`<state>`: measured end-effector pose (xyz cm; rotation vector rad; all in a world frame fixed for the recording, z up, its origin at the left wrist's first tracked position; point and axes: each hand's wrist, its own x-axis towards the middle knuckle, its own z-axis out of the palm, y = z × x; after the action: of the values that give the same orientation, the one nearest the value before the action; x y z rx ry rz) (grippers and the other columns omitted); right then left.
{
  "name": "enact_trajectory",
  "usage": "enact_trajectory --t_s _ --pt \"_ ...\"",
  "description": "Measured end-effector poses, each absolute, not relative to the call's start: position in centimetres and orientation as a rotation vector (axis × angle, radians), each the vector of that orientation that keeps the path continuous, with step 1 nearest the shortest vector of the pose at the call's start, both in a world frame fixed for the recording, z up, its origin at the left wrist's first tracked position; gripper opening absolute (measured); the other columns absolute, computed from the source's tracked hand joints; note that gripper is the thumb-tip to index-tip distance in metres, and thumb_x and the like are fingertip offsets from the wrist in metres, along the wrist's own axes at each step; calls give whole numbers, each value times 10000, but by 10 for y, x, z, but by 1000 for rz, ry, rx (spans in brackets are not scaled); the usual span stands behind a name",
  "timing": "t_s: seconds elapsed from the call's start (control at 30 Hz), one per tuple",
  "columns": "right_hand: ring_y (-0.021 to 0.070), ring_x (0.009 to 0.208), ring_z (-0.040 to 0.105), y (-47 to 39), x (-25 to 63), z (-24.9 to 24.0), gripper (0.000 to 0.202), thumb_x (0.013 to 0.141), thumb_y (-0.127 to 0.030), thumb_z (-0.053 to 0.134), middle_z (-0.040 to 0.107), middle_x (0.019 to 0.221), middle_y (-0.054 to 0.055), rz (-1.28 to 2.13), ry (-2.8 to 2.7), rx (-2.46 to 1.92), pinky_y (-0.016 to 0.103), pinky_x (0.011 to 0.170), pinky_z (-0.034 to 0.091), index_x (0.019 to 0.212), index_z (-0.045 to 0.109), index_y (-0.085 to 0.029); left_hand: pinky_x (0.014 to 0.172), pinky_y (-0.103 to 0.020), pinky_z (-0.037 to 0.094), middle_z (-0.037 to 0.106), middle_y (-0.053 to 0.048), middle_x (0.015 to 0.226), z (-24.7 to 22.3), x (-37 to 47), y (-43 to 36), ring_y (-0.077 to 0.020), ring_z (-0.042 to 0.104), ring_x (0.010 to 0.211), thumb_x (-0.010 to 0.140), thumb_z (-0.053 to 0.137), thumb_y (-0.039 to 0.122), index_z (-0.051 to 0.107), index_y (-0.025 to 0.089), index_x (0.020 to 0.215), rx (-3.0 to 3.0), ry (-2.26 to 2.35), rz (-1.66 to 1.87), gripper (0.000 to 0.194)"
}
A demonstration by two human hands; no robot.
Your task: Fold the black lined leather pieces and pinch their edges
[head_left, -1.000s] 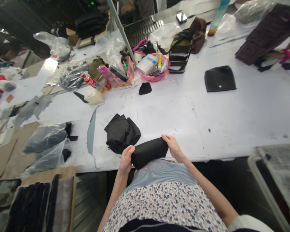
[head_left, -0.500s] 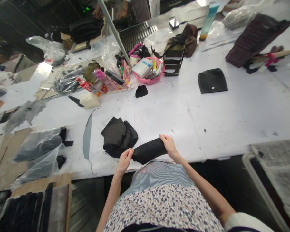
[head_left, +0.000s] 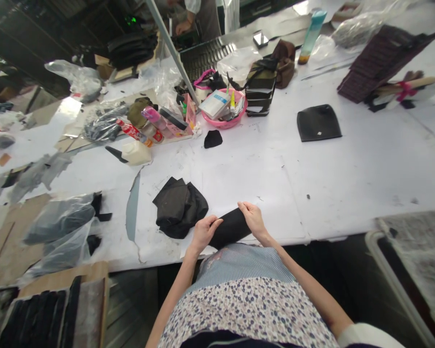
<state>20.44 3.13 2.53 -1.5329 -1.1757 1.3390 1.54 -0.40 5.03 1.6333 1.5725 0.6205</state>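
Note:
A strip of black fabric [head_left: 232, 228] stretches between my hands at the front edge of the table. My left hand [head_left: 204, 233] pinches its left part, thumb on top. At the upper right end, my right hand [head_left: 253, 218] grips the same piece between thumb and fingers. Just left of my left hand lies a pile of folded black fabric pieces [head_left: 177, 208] on the white tabletop [head_left: 253, 169]. The lower edge of the held fabric comes close to my striped and flowered apron.
A pink basket [head_left: 226, 123] with small items stands beyond, beside a black scrap [head_left: 213, 139]. To its left are a cream bottle [head_left: 136, 152] and a red bottle [head_left: 132, 132]. A black panel [head_left: 319, 123] lies right. Across the table a person's hand [head_left: 183, 27] shows.
My left hand has moved right and slightly up along the black fabric, closer to my right hand. The right hand holds its place.

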Motion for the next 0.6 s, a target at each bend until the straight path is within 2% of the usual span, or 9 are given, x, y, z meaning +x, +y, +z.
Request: enact_trajectory --t_s 0.13,0.23,0.37,0.43,0.5,0.6 --pt "128 533 318 31 207 27 494 836 -596 472 289 548 -28 1346 -1180 -1535 263 511 272 555 339 -211 534 -226 236 269 48 559 42 2 -9 -97 292 540 886 477 460 351 178 548 1518 1529 602 458" --pt "122 530 312 31 207 26 489 839 -580 466 281 545 -32 1336 -1195 -1544 259 514 263 550 333 -209 524 -228 232 246 48 554 38 -7 -13 -95 275 533 881 445 505 323 185 540 1452 1562 584 484" --pt "115 520 311 30 202 24 483 846 -560 445 275 525 -41 1294 -1259 -1595 254 518 246 543 313 -207 558 -234 273 352 37 538 44 -8 -15 -111 357 539 899 391 527 466 174 578 1588 1655 407 484" --pt "114 515 318 27 197 23 475 844 -552 438 286 513 -44 1316 -1294 -1603 252 520 245 541 317 -207 607 -236 308 486 18 616 50 2 -11 -128 442 598 896 430 516 575 182 712 1728 1645 356 409" --pt "115 517 332 25 190 24 465 838 -546 432 311 506 -44 1378 -1334 -1572 249 523 252 535 341 -206 634 -237 326 554 4 701 54 18 -6 -138 482 645 886 471 503 600 195 817 1805 1609 401 341" --pt "116 523 355 22 184 28 454 842 -526 415 343 504 -40 1400 -1382 -1538 244 527 265 527 374 -202 587 -229 308 463 30 601 48 39 3 -119 422 570 902 445 492 528 185 702 1761 1594 509 375"
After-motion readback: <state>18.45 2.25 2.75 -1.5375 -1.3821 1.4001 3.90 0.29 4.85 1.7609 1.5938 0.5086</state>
